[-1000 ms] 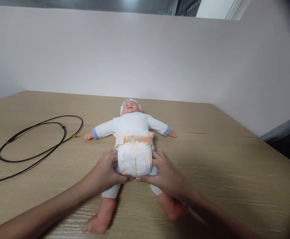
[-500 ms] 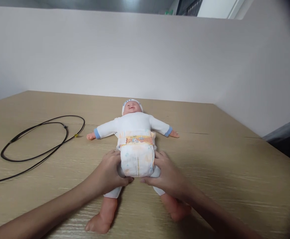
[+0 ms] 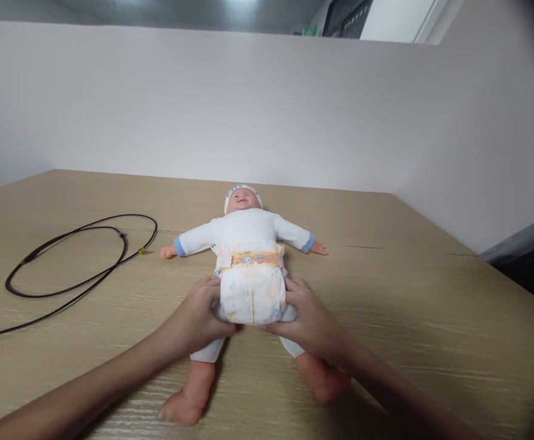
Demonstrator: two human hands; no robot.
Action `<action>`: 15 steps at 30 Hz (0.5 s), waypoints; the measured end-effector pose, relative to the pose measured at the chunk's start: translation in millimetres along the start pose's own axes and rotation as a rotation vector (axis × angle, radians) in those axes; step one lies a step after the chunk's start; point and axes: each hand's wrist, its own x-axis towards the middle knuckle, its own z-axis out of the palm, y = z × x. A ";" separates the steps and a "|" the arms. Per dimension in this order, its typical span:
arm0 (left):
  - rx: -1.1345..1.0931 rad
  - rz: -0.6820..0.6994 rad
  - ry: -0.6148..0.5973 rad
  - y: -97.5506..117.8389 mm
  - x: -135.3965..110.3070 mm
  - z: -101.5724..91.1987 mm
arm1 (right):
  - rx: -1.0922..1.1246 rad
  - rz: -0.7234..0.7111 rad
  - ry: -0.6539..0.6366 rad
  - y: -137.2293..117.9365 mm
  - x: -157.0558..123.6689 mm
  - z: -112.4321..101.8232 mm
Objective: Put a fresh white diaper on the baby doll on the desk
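A baby doll (image 3: 248,225) in a white suit with blue cuffs and a white cap lies on its back, head away from me, arms spread. Around its hips is a white diaper (image 3: 253,293) with a printed orange waistband, fastened over the suit. My left hand (image 3: 205,310) is curled around the diaper's left leg edge, thumb near the crotch, fingertips partly hidden. On the other side my right hand (image 3: 310,318) grips the right leg edge in the same way, its thumb under the crotch. The doll's bare feet point towards me.
A looped black cable (image 3: 69,293) with a small yellow tag lies on the wooden table (image 3: 409,305), left of the doll. A pale partition wall (image 3: 248,104) rises behind the table's far edge. Something dark stands beyond the right edge.
My left thumb has drawn slightly left, away from the middle of the crotch. My right hand stays nearly in place. The view has tilted up a little.
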 end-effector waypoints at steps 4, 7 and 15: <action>-0.004 0.011 0.006 2.6 -1.1 -1.1 | 0.008 0.017 0.002 -1.4 -1.6 1.1; -0.034 0.013 -0.002 5.6 -2.5 -3.2 | 0.045 0.043 0.022 -5.4 -3.1 1.5; -0.139 -0.055 -0.019 6.5 -2.6 -4.6 | 0.099 0.080 0.068 -9.9 -2.9 3.4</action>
